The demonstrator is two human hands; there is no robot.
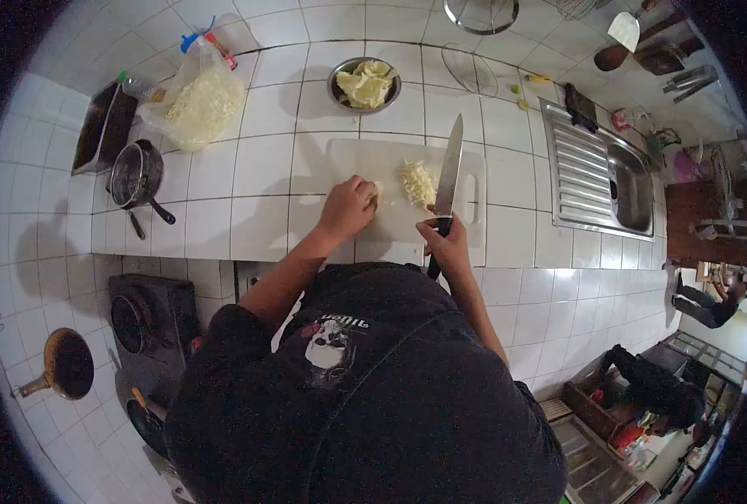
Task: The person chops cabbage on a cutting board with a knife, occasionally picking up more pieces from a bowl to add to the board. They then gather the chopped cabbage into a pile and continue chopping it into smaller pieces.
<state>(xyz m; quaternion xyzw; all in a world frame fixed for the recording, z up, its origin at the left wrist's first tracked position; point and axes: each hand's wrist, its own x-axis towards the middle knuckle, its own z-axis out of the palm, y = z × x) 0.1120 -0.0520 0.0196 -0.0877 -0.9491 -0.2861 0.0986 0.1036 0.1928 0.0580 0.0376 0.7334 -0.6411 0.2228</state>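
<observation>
My left hand (348, 207) is closed at the left side of a white cutting board (348, 152), its fingertips on a small pale piece of cabbage (378, 193), mostly hidden by the fingers. In my right hand (450, 242) is a large kitchen knife (452, 164), gripped by its black handle. The blade points away from me, held over the right part of the board. Just left of the blade lies a small heap of chopped cabbage (418, 183). Beyond the board, a metal bowl (335, 94) holds pale cabbage leaves (365, 84).
A plastic bag of shredded cabbage (201, 105) sits at back left, near a dark pan (138, 172). A steel sink (630, 189) is at right, a stove (151, 315) at lower left. Two other people (659, 391) (710, 304) are at far right.
</observation>
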